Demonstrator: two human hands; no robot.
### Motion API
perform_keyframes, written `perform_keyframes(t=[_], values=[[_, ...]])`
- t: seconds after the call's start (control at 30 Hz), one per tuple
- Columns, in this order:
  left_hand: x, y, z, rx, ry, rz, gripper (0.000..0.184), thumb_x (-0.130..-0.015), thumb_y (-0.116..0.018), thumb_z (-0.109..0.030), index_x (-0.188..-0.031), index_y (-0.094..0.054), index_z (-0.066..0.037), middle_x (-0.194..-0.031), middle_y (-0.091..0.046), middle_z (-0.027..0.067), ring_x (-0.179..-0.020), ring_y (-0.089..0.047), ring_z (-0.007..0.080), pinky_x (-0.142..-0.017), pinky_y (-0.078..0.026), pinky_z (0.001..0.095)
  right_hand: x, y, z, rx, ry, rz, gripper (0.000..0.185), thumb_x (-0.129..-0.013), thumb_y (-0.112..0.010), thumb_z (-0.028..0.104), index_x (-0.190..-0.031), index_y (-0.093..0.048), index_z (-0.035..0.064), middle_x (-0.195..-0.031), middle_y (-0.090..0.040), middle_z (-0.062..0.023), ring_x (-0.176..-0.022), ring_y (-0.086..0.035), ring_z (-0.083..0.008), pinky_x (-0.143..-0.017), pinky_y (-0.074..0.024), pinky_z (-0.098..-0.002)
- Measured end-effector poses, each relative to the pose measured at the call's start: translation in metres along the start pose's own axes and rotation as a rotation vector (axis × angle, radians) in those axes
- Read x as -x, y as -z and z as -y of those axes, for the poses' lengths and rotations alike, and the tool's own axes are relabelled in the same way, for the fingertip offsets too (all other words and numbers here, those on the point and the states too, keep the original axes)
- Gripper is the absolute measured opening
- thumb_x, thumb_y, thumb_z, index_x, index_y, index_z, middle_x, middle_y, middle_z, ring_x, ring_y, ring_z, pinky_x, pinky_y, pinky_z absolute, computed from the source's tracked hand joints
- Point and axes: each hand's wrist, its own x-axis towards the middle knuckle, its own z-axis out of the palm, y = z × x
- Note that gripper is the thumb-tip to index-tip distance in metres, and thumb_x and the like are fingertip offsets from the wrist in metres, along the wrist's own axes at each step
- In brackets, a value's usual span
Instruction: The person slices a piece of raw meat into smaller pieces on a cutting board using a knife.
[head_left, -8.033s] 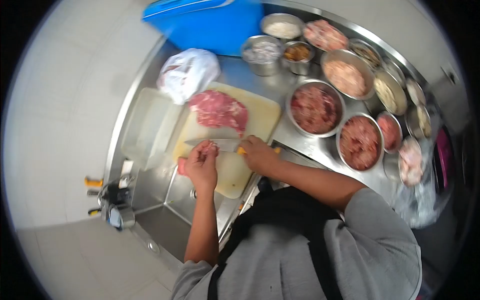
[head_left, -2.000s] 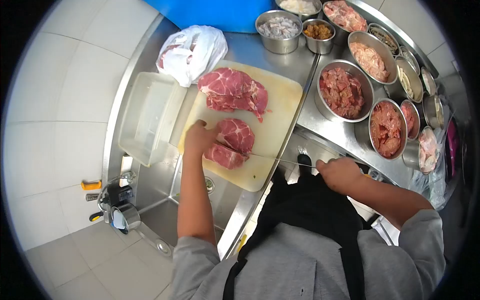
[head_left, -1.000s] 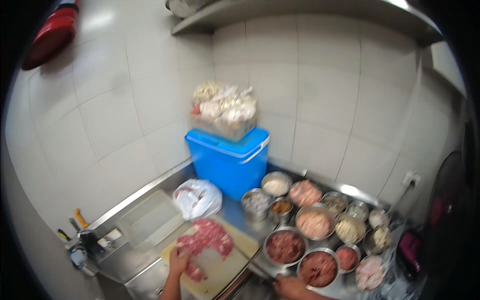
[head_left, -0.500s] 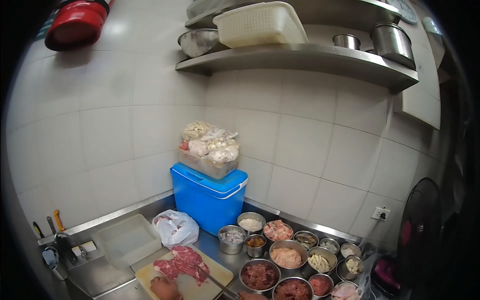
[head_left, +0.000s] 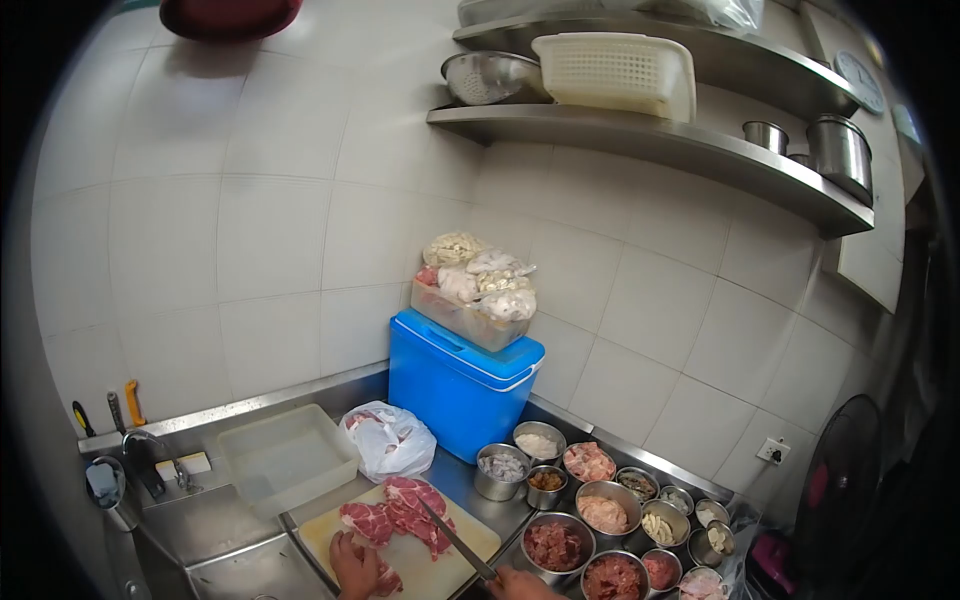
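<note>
1. Holding the knife [head_left: 457, 541] by its handle, the right hand [head_left: 518, 584] is closed around it at the bottom edge of the view; the lower part of this hand is cut off.
2. The blade points forward and to the left from the right hand. Its tip is over the meat slices [head_left: 407, 508]; whether it touches them, I cannot tell.
3. The left hand [head_left: 354, 567] is low over the cutting board [head_left: 478, 543], with its fingers bent and partly spread. Just to its right, against the fingers, lies a smaller meat piece [head_left: 388, 578]. I cannot tell if the hand grips this piece or only rests on it.
4. The meat slices lie on the board, just in front of the left hand and to the left of the right hand, overlapping one another.
5. Farther forward from the left hand are a white plastic bag [head_left: 393, 442] and, left of the bag, a translucent box [head_left: 288, 452]. Behind the bag stands a blue cooler [head_left: 452, 395].
6. To the left of the left hand is a metal sink [head_left: 240, 575].
7. In front of the right hand, a little to its right, is a metal bowl of cut meat [head_left: 556, 546].
</note>
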Motion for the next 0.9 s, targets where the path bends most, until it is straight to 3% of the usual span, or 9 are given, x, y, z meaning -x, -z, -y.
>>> perform_keyframes(t=[0.2, 0.27, 0.33, 0.4, 0.57, 0.77, 0.9], values=[[0.01, 0.035, -0.005, 0.158, 0.369, 0.11, 0.025, -0.08, -0.064, -0.011, -0.097, -0.052, 0.003, -0.102, -0.051, 0.0209, -0.098, -0.053, 0.0375, -0.089, -0.042, 0.0454, -0.02, -0.018, 0.007, 0.011, -0.006, 0.053, 0.041, -0.094, -0.058, 0.04, -0.105, -0.065, 0.0012, -0.093, -0.069, -0.0271, -0.088, -0.066, -0.0485, -0.077, -0.0521, -0.0561], [0.017, 0.037, 0.009, 0.184, 0.372, 0.088, 0.021, -0.081, -0.063, -0.014, -0.094, -0.057, 0.001, -0.103, -0.055, 0.0194, -0.098, -0.054, 0.0368, -0.088, -0.043, 0.0447, -0.017, 0.001, 0.03, 0.03, -0.104, 0.181, 0.036, -0.096, -0.053, 0.037, -0.107, -0.056, 0.0035, -0.085, -0.068, -0.029, -0.083, -0.067, -0.048, -0.076, -0.0531, -0.0569], [0.024, 0.041, 0.018, 0.196, 0.383, 0.083, 0.019, -0.082, -0.063, -0.018, -0.092, -0.062, -0.001, -0.103, -0.058, 0.0178, -0.097, -0.055, 0.036, -0.088, -0.044, 0.044, -0.021, 0.007, 0.03, 0.023, -0.068, 0.179, 0.036, -0.096, -0.052, 0.037, -0.106, -0.057, 0.003, -0.085, -0.068, -0.029, -0.084, -0.067, -0.0481, -0.076, -0.0528, -0.0572], [0.018, 0.05, 0.016, 0.247, 0.367, 0.201, 0.024, -0.089, -0.058, -0.014, -0.108, -0.056, 0.001, -0.111, -0.054, 0.0206, -0.098, -0.055, 0.0356, -0.089, -0.044, 0.044, -0.019, 0.008, 0.032, 0.008, -0.038, 0.196, 0.036, -0.097, -0.052, 0.037, -0.105, -0.057, 0.0025, -0.085, -0.068, -0.0289, -0.084, -0.066, -0.0483, -0.076, -0.0525, -0.0575], [0.018, 0.048, 0.007, 0.334, 0.428, 0.188, 0.031, -0.088, -0.06, -0.013, -0.115, -0.055, 0.001, -0.115, -0.053, 0.0205, -0.106, -0.055, 0.0356, -0.095, -0.043, 0.0434, -0.024, 0.018, 0.03, 0.0, -0.083, 0.127, 0.035, -0.097, -0.051, 0.036, -0.101, -0.058, 0.002, -0.085, -0.068, -0.0267, -0.083, -0.067, -0.0466, -0.076, -0.0519, -0.0573], [0.029, 0.042, 0.019, 0.199, 0.4, 0.203, 0.04, -0.084, -0.064, -0.014, -0.118, -0.051, 0.005, -0.115, -0.053, 0.022, -0.107, -0.053, 0.0393, -0.097, -0.041, 0.047, -0.022, 0.018, 0.018, -0.005, -0.085, 0.11, 0.037, -0.096, -0.055, 0.037, -0.098, -0.059, 0.0007, -0.086, -0.067, -0.0277, -0.084, -0.065, -0.0482, -0.076, -0.0511, -0.0567], [0.023, 0.045, -0.002, 0.171, 0.295, 0.167, 0.042, -0.083, -0.066, -0.017, -0.117, -0.052, 0.005, -0.114, -0.054, 0.0242, -0.109, -0.051, 0.0417, -0.098, -0.04, 0.0484, -0.016, 0.02, 0.024, -0.044, -0.123, 0.126, 0.038, -0.096, -0.054, 0.039, -0.099, -0.059, 0.0005, -0.088, -0.068, -0.0283, -0.086, -0.065, -0.0483, -0.078, -0.0512, -0.0561]])
